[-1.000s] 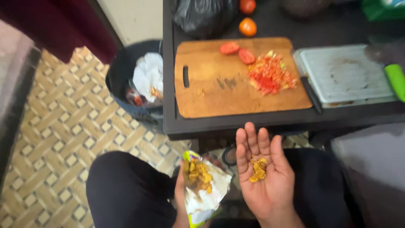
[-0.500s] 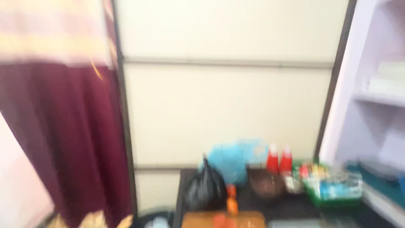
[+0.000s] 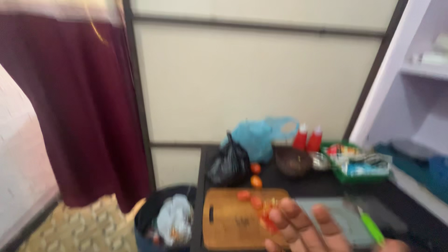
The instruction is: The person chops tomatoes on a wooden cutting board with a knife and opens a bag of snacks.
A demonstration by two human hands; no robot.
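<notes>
While blur softens everything, a maroon curtain (image 3: 88, 112) fills the left of the frame, above a dark desk (image 3: 420, 205) at lower right. Left of the desk stands a bin (image 3: 163, 219). At bottom centre lies a board (image 3: 233, 219) with tomato pieces (image 3: 249, 199). The right hand (image 3: 303, 231) rises before it, fingers spread; the left is unseen.

Soft, even indoor light, fairly bright on the pale wall (image 3: 261, 79), with no hard shadows or glare; motion blur smears the whole frame. The raised hand (image 3: 308, 231) at the bottom edge is most out of focus; the desk (image 3: 303, 186) is hazy too.
</notes>
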